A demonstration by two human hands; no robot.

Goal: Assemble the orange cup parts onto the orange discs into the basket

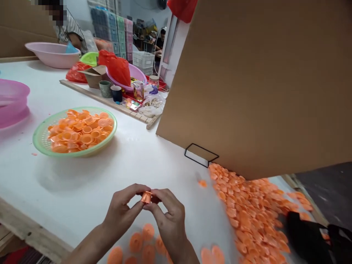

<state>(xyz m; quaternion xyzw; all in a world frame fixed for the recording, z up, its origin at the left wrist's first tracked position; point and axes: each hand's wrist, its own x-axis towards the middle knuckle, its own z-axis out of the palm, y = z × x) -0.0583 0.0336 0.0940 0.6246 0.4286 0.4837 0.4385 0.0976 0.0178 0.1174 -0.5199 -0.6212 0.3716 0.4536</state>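
Note:
Between my two hands is a small orange plastic cup-shaped piece [146, 197], wide at one end. My left hand [121, 205] pinches it from the left with thumb and forefinger. From the other side, my right hand [171, 214] grips it the same way, and its fingertips hide part of the piece. Below the hands, several flat round orange pieces [149, 253] lie on the white table [110, 190]. A green basket [41, 146] to the upper left holds a heap of orange cup-shaped pieces [82, 132].
A large pile of orange pieces [253, 216] spreads at the right under a cardboard panel [247, 91]. A black object [308, 234] sits at the lower right. Pink basins [12, 102], cups [116, 94] and red bags [118, 68] stand farther off. A person [73, 31] is across the table.

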